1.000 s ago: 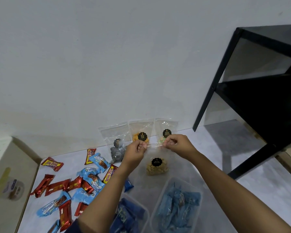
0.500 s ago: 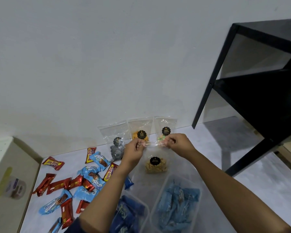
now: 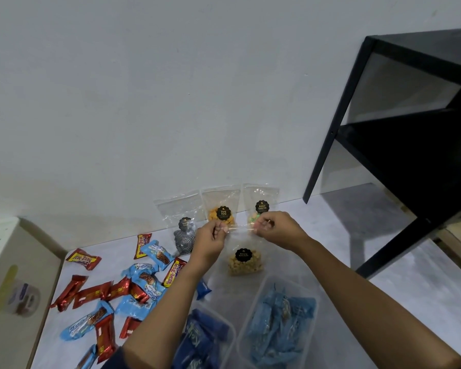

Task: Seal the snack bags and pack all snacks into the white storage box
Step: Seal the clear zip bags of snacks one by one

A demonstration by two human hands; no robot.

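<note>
Left hand (image 3: 210, 242) and right hand (image 3: 278, 231), center frame, each pinch a top corner of a clear snack bag (image 3: 245, 263) of nuts, its seal strip stretched between them; curled fingers hide the corners. Just behind, three more clear bags (image 3: 221, 206) lean against the wall. Two clear tubs (image 3: 290, 283) of blue packets are cut off at the bottom edge; wrapped candies (image 3: 104, 291) lie lower left.
</note>
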